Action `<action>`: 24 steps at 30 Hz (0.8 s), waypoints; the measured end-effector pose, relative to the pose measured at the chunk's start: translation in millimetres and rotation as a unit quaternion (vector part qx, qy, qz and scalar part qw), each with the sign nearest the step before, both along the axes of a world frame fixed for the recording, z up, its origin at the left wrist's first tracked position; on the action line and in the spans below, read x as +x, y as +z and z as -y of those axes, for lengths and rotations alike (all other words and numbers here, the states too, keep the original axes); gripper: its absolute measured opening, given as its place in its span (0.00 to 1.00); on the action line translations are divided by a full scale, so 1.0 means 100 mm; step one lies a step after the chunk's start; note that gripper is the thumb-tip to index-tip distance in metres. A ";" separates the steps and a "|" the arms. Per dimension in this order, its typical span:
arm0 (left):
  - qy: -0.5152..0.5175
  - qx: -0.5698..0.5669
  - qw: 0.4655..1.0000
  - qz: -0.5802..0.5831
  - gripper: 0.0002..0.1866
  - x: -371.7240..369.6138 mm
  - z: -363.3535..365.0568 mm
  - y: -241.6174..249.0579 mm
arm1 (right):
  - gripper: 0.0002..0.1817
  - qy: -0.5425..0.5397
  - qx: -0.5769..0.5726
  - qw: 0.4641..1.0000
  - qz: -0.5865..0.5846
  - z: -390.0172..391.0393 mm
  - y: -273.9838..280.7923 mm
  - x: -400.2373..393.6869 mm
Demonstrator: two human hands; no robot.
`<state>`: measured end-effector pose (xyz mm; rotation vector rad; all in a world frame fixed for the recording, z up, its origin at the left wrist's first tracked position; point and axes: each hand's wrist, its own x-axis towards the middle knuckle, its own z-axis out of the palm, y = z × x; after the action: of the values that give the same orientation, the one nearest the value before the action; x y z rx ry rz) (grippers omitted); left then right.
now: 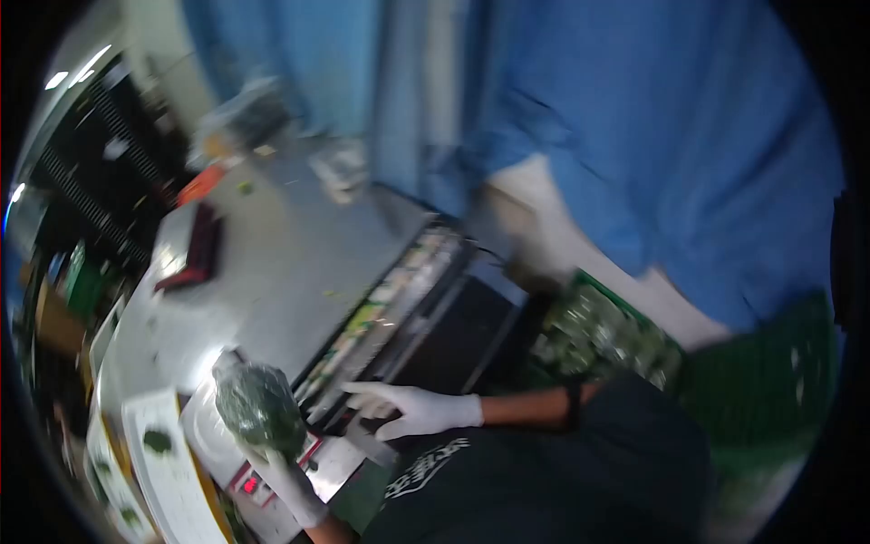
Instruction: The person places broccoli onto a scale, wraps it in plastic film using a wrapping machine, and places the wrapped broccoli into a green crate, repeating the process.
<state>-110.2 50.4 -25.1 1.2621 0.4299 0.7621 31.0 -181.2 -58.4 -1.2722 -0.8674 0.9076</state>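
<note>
My left hand (288, 485), in a white glove, grips the lower end of a clear plastic bag of green vegetables (258, 408). The bag overlaps a scale (204, 426) with a round pale pan and a lit red display. My right hand (412, 411), also white-gloved, reaches in from the right with its fingers stretched out and apart. Its fingertips are close to the near end of a long dark machine (453, 326) with a row of colourful labels or packs along its side. Nothing shows between those fingers.
White trays (168, 453) with bits of greens stand at the left. On the metal table (272, 263) are a second dark red device (192, 249) and plastic bags (245, 118) at the back. A green crate (607, 331) of bagged produce sits right of the machine, below blue curtains (652, 118).
</note>
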 end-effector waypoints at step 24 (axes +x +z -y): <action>-0.513 0.370 0.754 -0.175 0.33 0.69 2.64 -0.39 | 0.30 -0.764 0.063 0.559 -0.316 3.54 -1.90 -0.46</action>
<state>-41.3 -213.5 -63.8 2.0965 -0.3629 -0.3350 -15.4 -535.7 -248.3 -0.9295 0.8249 -0.2276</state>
